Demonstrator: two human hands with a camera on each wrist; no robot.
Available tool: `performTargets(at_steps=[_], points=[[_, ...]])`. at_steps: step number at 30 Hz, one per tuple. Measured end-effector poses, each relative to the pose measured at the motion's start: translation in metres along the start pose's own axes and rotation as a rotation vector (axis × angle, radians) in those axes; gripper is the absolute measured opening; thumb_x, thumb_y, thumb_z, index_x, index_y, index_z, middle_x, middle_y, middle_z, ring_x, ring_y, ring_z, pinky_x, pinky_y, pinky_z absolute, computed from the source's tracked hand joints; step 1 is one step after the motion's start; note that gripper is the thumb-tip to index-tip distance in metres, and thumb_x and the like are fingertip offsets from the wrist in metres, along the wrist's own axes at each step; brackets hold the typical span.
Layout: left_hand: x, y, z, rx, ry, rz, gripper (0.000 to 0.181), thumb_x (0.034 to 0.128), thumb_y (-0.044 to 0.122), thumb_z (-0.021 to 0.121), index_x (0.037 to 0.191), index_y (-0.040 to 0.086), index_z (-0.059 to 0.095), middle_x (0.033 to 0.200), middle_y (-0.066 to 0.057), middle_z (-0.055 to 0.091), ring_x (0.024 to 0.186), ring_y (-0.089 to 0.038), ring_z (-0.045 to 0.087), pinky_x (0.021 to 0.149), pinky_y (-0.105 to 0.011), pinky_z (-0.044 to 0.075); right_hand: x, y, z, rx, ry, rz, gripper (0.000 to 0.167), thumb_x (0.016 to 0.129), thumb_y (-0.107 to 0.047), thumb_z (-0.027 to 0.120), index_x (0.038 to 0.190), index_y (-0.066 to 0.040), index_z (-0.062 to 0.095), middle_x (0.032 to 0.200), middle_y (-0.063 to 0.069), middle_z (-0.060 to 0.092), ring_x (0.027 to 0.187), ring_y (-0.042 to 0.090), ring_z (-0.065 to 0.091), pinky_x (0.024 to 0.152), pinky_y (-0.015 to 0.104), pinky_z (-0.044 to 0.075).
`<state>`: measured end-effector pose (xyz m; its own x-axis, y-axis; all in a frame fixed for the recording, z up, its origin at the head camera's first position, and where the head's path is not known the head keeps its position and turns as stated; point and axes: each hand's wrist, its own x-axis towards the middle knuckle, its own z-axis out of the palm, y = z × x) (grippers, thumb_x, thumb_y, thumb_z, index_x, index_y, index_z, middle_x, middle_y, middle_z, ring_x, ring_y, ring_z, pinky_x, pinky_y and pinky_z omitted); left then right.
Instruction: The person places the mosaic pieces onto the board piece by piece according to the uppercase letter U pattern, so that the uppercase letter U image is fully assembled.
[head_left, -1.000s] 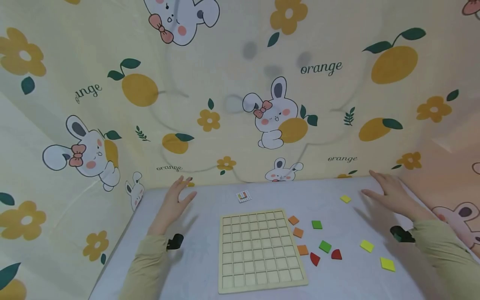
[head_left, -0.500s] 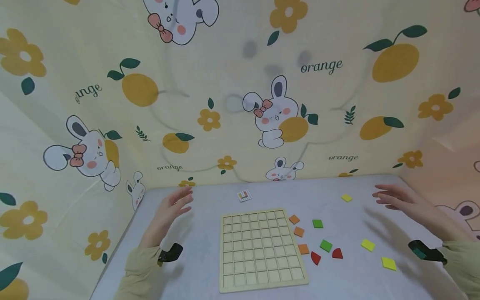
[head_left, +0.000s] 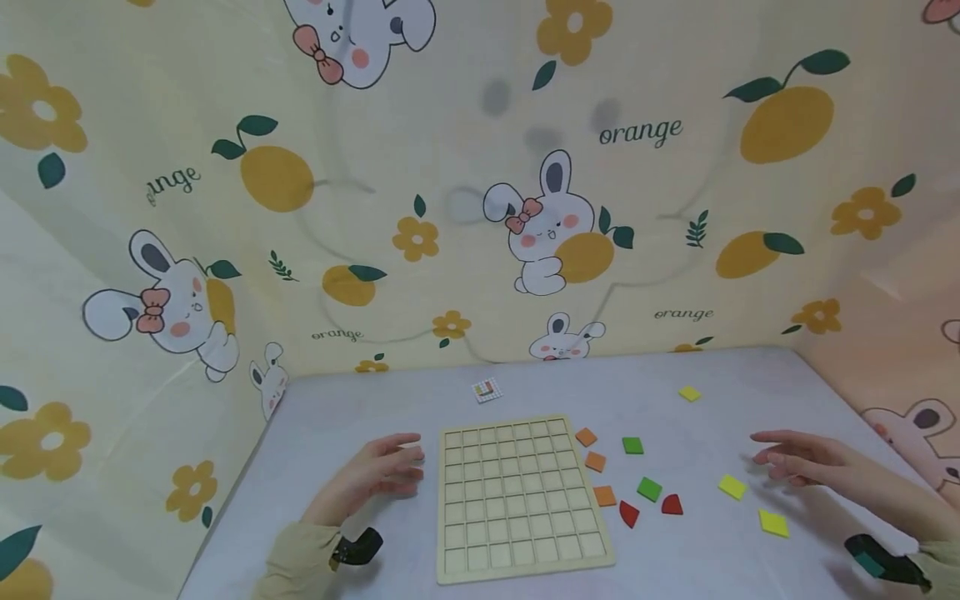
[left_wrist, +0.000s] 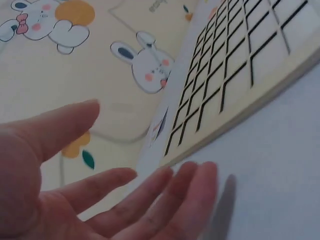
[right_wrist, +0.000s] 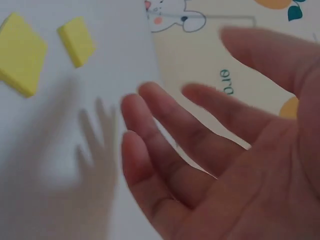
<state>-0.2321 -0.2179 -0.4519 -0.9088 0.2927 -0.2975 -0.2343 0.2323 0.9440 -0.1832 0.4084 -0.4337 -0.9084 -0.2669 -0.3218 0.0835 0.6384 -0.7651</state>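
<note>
My left hand (head_left: 371, 477) hovers just left of the wooden grid board (head_left: 525, 573), fingers relaxed and holding nothing. In the left wrist view the same hand (left_wrist: 125, 200) has spread fingers below the board's edge (left_wrist: 240, 112). Over at the right, my right hand (head_left: 832, 467) is held above the table near two yellow squares (head_left: 732, 487) (head_left: 773, 523), its fingers loose and empty. The right wrist view shows that hand (right_wrist: 215, 150) palm up to the camera, with yellow pieces (right_wrist: 22, 55) beyond it.
Right of the board lie orange squares (head_left: 596, 462), green squares (head_left: 649, 489) and red quarter-round pieces (head_left: 672, 505). A small patterned card (head_left: 487, 390) lies behind the board, and another yellow piece (head_left: 689, 393) farther back. A printed cloth (head_left: 450, 208) hangs behind the table.
Both hands have come lower and nearer the front of the table. The left hand has also moved right, towards the board. The board and loose pieces have stayed in place.
</note>
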Motion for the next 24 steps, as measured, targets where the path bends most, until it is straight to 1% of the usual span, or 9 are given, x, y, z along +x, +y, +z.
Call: performTargets(at_steps=[2, 5, 8, 10, 14, 15, 18, 21, 24], points=[[0.001, -0.003, 0.005, 0.011, -0.024, -0.020, 0.066, 0.0925, 0.032, 0.064, 0.142, -0.002, 0.038, 0.125, -0.021, 0.056, 0.101, -0.029, 0.062, 0.080, -0.042, 0.057, 0.000, 0.005, 0.002, 0.016, -0.056, 0.009, 0.056, 0.101, -0.030, 0.048, 0.142, 0.007, 0.034, 0.122, 0.021, 0.058, 0.099, 0.027, 0.057, 0.074, 0.047, 0.051], [0.003, -0.006, 0.012, 0.025, -0.049, -0.034, 0.066, 0.0920, 0.029, 0.066, 0.143, -0.002, 0.037, 0.122, -0.019, 0.058, 0.097, -0.028, 0.064, 0.077, -0.041, 0.058, 0.002, 0.012, 0.005, 0.032, -0.102, -0.027, 0.052, 0.100, -0.023, 0.051, 0.138, 0.009, 0.039, 0.114, 0.017, 0.062, 0.090, 0.024, 0.057, 0.069, 0.038, 0.051], [0.006, -0.008, 0.018, 0.044, -0.057, -0.038, 0.068, 0.0904, 0.025, 0.068, 0.143, -0.004, 0.035, 0.114, -0.016, 0.062, 0.093, -0.027, 0.065, 0.075, -0.040, 0.058, 0.004, 0.019, 0.007, 0.039, -0.140, -0.063, 0.047, 0.097, -0.018, 0.057, 0.133, 0.009, 0.045, 0.106, 0.013, 0.063, 0.084, 0.019, 0.056, 0.066, 0.030, 0.049], [0.007, -0.010, 0.022, 0.049, -0.058, -0.036, 0.069, 0.0895, 0.021, 0.069, 0.143, -0.006, 0.034, 0.108, -0.015, 0.064, 0.090, -0.027, 0.066, 0.075, -0.039, 0.059, 0.005, 0.022, 0.008, 0.054, -0.181, -0.109, 0.042, 0.096, -0.013, 0.057, 0.130, 0.010, 0.048, 0.104, 0.013, 0.063, 0.084, 0.016, 0.056, 0.067, 0.027, 0.048], [0.009, -0.012, 0.027, 0.067, -0.036, -0.017, 0.071, 0.0861, 0.014, 0.072, 0.142, -0.008, 0.034, 0.101, -0.013, 0.064, 0.085, -0.025, 0.067, 0.073, -0.038, 0.059, 0.006, 0.027, 0.009, 0.134, -0.292, -0.243, 0.034, 0.095, 0.000, 0.054, 0.126, 0.013, 0.049, 0.101, 0.016, 0.061, 0.084, 0.016, 0.057, 0.067, 0.022, 0.050], [0.010, -0.012, 0.029, 0.075, -0.028, -0.010, 0.072, 0.0850, 0.012, 0.073, 0.142, -0.008, 0.035, 0.100, -0.013, 0.063, 0.084, -0.024, 0.067, 0.073, -0.037, 0.059, 0.006, 0.028, 0.009, 0.155, -0.315, -0.274, 0.034, 0.094, 0.003, 0.054, 0.126, 0.014, 0.049, 0.100, 0.017, 0.061, 0.083, 0.017, 0.057, 0.068, 0.021, 0.050], [0.012, -0.014, 0.032, 0.107, 0.003, 0.011, 0.075, 0.0808, 0.009, 0.077, 0.142, -0.008, 0.036, 0.099, -0.013, 0.061, 0.081, -0.021, 0.067, 0.070, -0.035, 0.059, 0.005, 0.028, 0.010, 0.178, -0.346, -0.295, 0.034, 0.092, 0.004, 0.057, 0.125, 0.011, 0.052, 0.096, 0.015, 0.058, 0.079, 0.018, 0.054, 0.061, 0.022, 0.046], [0.013, -0.015, 0.034, 0.129, 0.026, 0.024, 0.077, 0.0766, 0.005, 0.080, 0.140, -0.008, 0.038, 0.098, -0.013, 0.059, 0.078, -0.020, 0.066, 0.069, -0.035, 0.059, 0.005, 0.028, 0.012, 0.175, -0.373, -0.308, 0.034, 0.090, 0.004, 0.059, 0.124, 0.007, 0.055, 0.093, 0.014, 0.054, 0.076, 0.019, 0.051, 0.056, 0.026, 0.041], [0.014, -0.017, 0.033, 0.131, 0.026, 0.037, 0.078, 0.0748, 0.003, 0.081, 0.139, -0.009, 0.039, 0.097, -0.014, 0.059, 0.076, -0.019, 0.065, 0.069, -0.035, 0.059, 0.006, 0.028, 0.014, 0.157, -0.390, -0.339, 0.033, 0.089, 0.004, 0.061, 0.122, 0.003, 0.058, 0.091, 0.012, 0.053, 0.074, 0.019, 0.050, 0.053, 0.030, 0.038]])
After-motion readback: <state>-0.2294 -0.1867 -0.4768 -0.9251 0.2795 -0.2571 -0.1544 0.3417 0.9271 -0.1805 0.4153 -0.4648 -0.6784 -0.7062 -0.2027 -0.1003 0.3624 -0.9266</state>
